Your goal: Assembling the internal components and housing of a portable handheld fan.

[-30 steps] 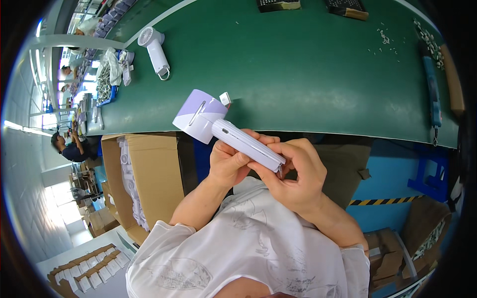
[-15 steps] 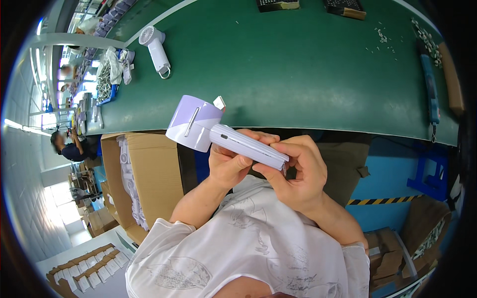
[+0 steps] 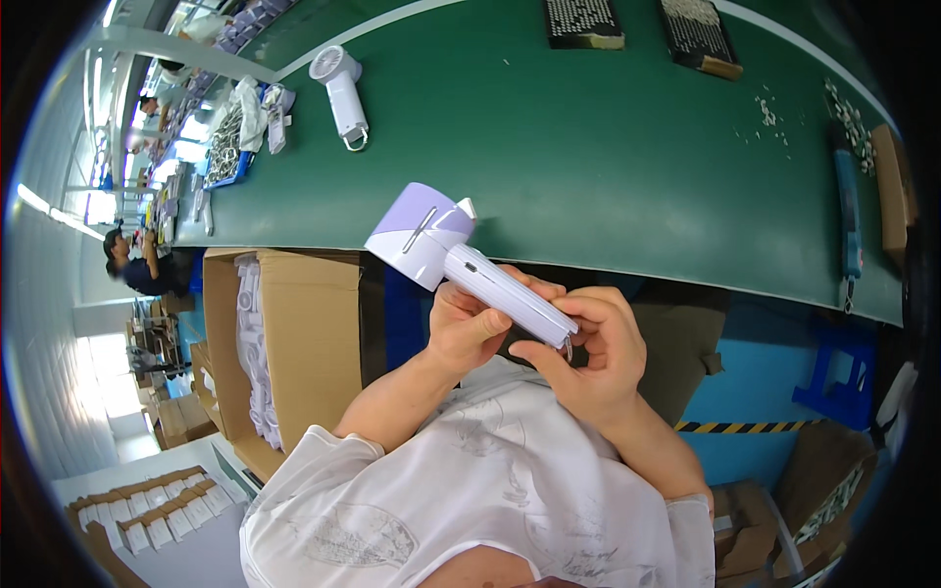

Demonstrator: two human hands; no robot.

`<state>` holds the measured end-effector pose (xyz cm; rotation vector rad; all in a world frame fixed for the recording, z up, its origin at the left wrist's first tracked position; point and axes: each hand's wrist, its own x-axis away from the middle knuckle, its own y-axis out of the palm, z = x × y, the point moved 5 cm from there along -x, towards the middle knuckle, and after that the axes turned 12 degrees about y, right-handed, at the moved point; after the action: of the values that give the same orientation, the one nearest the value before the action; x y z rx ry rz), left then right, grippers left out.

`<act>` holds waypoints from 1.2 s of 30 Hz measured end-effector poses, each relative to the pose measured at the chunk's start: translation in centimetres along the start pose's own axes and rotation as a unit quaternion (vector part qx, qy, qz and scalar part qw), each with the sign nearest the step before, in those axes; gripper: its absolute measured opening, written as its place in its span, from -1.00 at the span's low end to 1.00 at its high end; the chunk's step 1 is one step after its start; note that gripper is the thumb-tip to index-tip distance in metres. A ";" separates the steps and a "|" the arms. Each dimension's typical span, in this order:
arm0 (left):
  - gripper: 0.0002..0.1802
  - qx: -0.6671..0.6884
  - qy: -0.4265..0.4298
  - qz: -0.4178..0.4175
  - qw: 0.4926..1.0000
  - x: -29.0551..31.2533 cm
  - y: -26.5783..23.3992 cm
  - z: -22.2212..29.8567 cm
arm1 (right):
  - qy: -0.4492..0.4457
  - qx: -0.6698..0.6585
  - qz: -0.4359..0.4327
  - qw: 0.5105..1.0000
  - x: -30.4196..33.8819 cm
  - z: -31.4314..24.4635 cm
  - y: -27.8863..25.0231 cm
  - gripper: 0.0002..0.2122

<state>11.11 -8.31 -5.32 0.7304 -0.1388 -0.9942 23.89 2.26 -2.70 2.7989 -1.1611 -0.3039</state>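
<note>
A lavender and white handheld fan [image 3: 421, 230] is held at an angle over the table's near edge, its head up and to the left. My left hand [image 3: 469, 328] wraps around the ribbed handle, with the thumb along its near side. At the handle's lower end, my right hand [image 3: 603, 343] curls its fingers against the tip, beside a small metallic loop [image 3: 569, 345]. The right thumb lies just below the handle. A small white piece [image 3: 468, 208] sticks out behind the fan head; what it belongs to is hidden.
Another handheld fan [image 3: 345, 98] lies on the green table [image 3: 588, 167]. Two black trays [image 3: 582, 22] of small parts sit at the far edge. Loose bits and a blue tool [image 3: 846, 206] lie right. A cardboard box [image 3: 314, 343] of fans stands at left below; a person [image 3: 137, 265] works beyond.
The fan and both hands have shifted slightly right in the picture, and the fan tilts more steeply. My right thumb has come off the handle a little. The surroundings have shifted with the view.
</note>
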 end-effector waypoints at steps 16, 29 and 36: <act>-0.52 0.002 -0.070 0.006 0.998 1.3 0.4 -1.9 | -0.129 0.259 -0.017 0.957 -5.4 -6.5 3.2 -0.27; -0.52 -0.020 -0.065 0.038 0.997 3.2 0.0 -1.3 | -0.142 0.256 0.004 0.956 -4.8 -5.3 3.0 -0.43; -0.53 -0.037 -0.062 0.050 0.996 3.4 -0.2 -0.7 | -0.111 0.264 -0.005 0.958 -4.4 -5.0 2.9 -0.40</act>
<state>13.16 -10.79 -6.73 0.5891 -0.2441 -0.9436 19.93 3.39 3.27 3.2964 -1.4629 -0.3608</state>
